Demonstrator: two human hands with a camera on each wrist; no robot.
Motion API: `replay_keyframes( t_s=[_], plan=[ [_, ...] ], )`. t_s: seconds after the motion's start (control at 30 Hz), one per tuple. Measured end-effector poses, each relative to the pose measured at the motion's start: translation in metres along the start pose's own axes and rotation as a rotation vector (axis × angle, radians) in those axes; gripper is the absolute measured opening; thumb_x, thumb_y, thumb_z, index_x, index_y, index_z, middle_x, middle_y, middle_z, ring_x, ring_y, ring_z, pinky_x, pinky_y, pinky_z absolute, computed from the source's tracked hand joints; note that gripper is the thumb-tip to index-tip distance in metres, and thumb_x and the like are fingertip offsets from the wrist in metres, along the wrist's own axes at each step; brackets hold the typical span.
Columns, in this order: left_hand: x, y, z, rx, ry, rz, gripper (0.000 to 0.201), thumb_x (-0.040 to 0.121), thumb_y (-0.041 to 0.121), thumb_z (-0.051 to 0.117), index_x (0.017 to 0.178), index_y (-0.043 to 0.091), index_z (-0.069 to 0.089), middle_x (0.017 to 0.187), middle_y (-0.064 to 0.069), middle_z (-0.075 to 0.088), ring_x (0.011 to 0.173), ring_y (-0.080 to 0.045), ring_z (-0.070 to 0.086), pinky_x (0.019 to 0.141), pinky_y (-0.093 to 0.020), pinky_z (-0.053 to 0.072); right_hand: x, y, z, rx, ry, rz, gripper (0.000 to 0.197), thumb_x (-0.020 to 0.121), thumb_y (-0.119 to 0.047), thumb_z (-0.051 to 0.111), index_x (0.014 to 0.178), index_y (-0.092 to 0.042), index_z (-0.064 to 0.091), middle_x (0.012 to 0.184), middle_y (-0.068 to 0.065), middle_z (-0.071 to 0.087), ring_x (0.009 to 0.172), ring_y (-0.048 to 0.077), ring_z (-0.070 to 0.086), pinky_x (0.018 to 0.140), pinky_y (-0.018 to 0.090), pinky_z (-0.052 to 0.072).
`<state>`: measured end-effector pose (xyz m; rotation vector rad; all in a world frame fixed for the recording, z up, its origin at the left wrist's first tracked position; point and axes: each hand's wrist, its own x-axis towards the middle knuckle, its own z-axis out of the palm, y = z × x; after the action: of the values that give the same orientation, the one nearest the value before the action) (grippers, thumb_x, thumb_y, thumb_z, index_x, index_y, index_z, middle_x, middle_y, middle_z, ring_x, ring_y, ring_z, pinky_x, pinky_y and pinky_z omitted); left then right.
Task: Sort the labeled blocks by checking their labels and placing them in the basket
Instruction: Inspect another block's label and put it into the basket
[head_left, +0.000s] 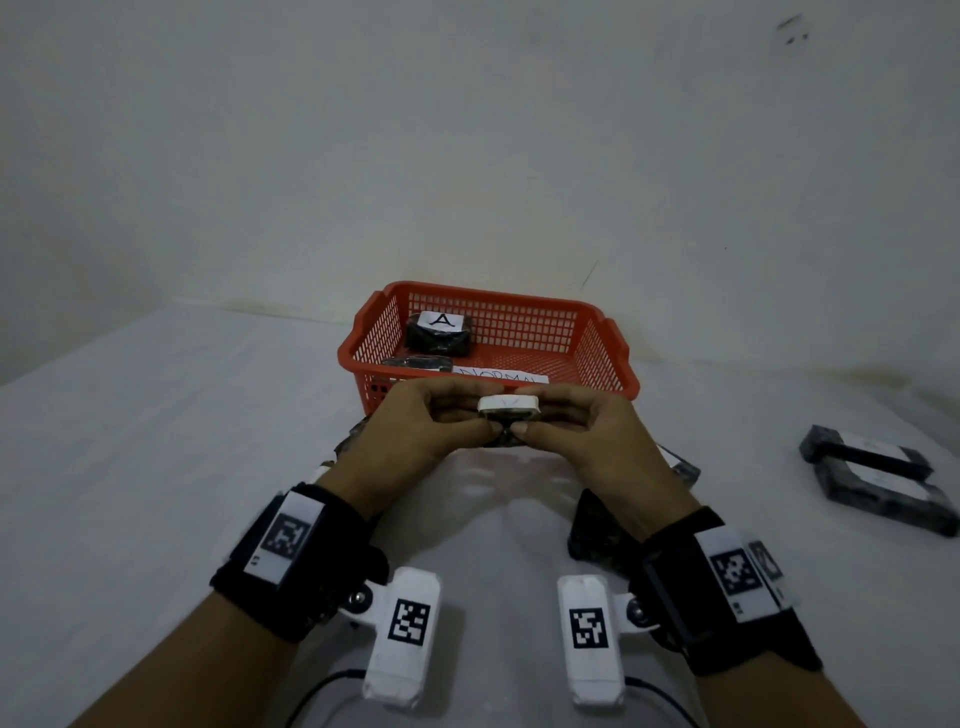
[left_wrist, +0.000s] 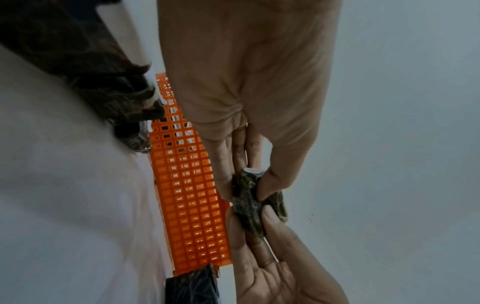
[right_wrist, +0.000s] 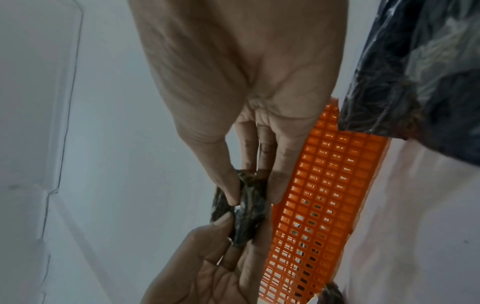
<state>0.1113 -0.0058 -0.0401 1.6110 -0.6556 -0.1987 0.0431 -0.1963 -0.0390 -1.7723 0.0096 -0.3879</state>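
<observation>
The orange basket (head_left: 485, 332) is sitting at the far middle of the white table (head_left: 156, 441), close to the wall (head_left: 467, 130). Inside it, a dark block labelled A (head_left: 439, 332) is lying at the far left, a second dark block (head_left: 415, 362) is lying nearer at the left, and a white card reading NORMAL (head_left: 501, 375) is leaning at the near wall.

Just in front of the basket's near rim, the left hand (head_left: 415, 426) and the right hand (head_left: 582, 431) are holding one small dark block with a white label (head_left: 508, 406) between them, lifted off the table. Each hand is pinching an end of it, thumb below and fingers curled over the top; the label is facing up, its letter too blurred to read.

Open cloth is stretching away at the left and between the forearms. At the far right, two more dark blocks (head_left: 878, 475) are lying together, well apart from the basket. Other dark wrapped blocks (head_left: 592, 535) are lying under and beside the wrists, partly hidden.
</observation>
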Motion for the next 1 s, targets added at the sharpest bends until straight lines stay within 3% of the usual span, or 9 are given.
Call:
replay_keyframes(
  t_s=[0.1, 0.17, 0.3, 0.4, 0.5, 0.63, 0.8, 1.0],
  plan=[
    [0.001, -0.0027, 0.0008, 0.004, 0.026, 0.035, 0.039, 0.084, 0.003, 0.079, 0.119, 0.019, 0.073, 0.107, 0.01, 0.079, 0.101, -0.003, 0.075, 0.082, -0.014, 0.058, -0.0016, -0.0005, -0.0013, 0.012, -0.042, 0.034, 0.042, 0.083, -0.006, 0.083, 0.123, -0.017, 0.074, 0.112, -0.002, 0.081, 0.106, 0.009, 0.076, 0.096, 0.026, 0.06],
    [0.0019, -0.0045, 0.0006, 0.028, 0.039, 0.058, 0.042, 0.081, 0.004, 0.082, 0.119, 0.021, 0.072, 0.108, 0.012, 0.078, 0.101, 0.001, 0.073, 0.077, -0.01, 0.055, -0.0023, 0.0, -0.0004, 0.123, -0.12, 0.106, 0.04, 0.086, -0.008, 0.08, 0.124, -0.016, 0.073, 0.115, 0.001, 0.08, 0.108, 0.016, 0.076, 0.095, 0.031, 0.061],
    [0.0023, -0.0077, -0.0009, 0.065, 0.023, 0.085, 0.048, 0.08, -0.003, 0.08, 0.12, 0.022, 0.069, 0.113, 0.012, 0.076, 0.107, 0.003, 0.07, 0.081, -0.011, 0.056, -0.0001, 0.0019, 0.0016, 0.253, -0.056, 0.179, 0.023, 0.095, -0.014, 0.071, 0.118, -0.011, 0.075, 0.114, 0.008, 0.08, 0.103, 0.025, 0.078, 0.087, 0.036, 0.064],
    [0.0012, -0.0068, 0.0017, 0.009, -0.028, 0.046, 0.046, 0.087, 0.004, 0.076, 0.126, 0.027, 0.066, 0.117, 0.012, 0.075, 0.108, 0.0, 0.071, 0.081, -0.015, 0.058, -0.0009, 0.0039, 0.0009, 0.17, -0.002, 0.128, 0.025, 0.095, -0.013, 0.072, 0.12, -0.008, 0.075, 0.111, 0.006, 0.08, 0.1, 0.02, 0.079, 0.085, 0.031, 0.064],
    [0.0008, -0.0049, 0.0043, -0.006, 0.01, 0.034, 0.028, 0.095, 0.012, 0.069, 0.115, 0.032, 0.071, 0.104, 0.018, 0.078, 0.097, 0.001, 0.074, 0.073, -0.012, 0.057, -0.0018, 0.0041, -0.0006, 0.136, 0.022, 0.101, 0.025, 0.094, -0.011, 0.074, 0.118, -0.009, 0.076, 0.108, 0.003, 0.081, 0.097, 0.017, 0.079, 0.084, 0.029, 0.064],
    [0.0004, -0.0046, 0.0052, 0.038, 0.057, 0.07, 0.028, 0.091, 0.008, 0.073, 0.108, 0.03, 0.074, 0.091, 0.024, 0.078, 0.089, 0.006, 0.074, 0.068, -0.005, 0.053, -0.0015, 0.0037, 0.0026, 0.105, 0.022, 0.103, 0.025, 0.091, -0.014, 0.077, 0.116, -0.01, 0.077, 0.108, 0.003, 0.081, 0.097, 0.016, 0.079, 0.084, 0.029, 0.065],
    [0.0003, -0.0024, 0.0048, 0.002, 0.026, 0.059, 0.028, 0.091, 0.012, 0.074, 0.116, 0.024, 0.075, 0.102, 0.015, 0.079, 0.094, -0.001, 0.075, 0.072, -0.01, 0.056, -0.0022, 0.0005, 0.0023, 0.062, 0.046, 0.054, 0.022, 0.09, -0.019, 0.078, 0.112, -0.013, 0.078, 0.101, -0.002, 0.081, 0.09, 0.007, 0.077, 0.071, 0.016, 0.06],
    [0.0013, 0.0005, -0.0021, 0.007, 0.047, 0.073, 0.028, 0.091, 0.011, 0.073, 0.109, 0.032, 0.072, 0.101, 0.019, 0.079, 0.096, 0.001, 0.074, 0.074, -0.009, 0.056, 0.0, 0.0014, 0.0056, 0.045, -0.014, 0.061, 0.031, 0.088, -0.01, 0.08, 0.119, -0.01, 0.076, 0.11, 0.002, 0.081, 0.101, 0.014, 0.077, 0.087, 0.026, 0.063]
  ],
)
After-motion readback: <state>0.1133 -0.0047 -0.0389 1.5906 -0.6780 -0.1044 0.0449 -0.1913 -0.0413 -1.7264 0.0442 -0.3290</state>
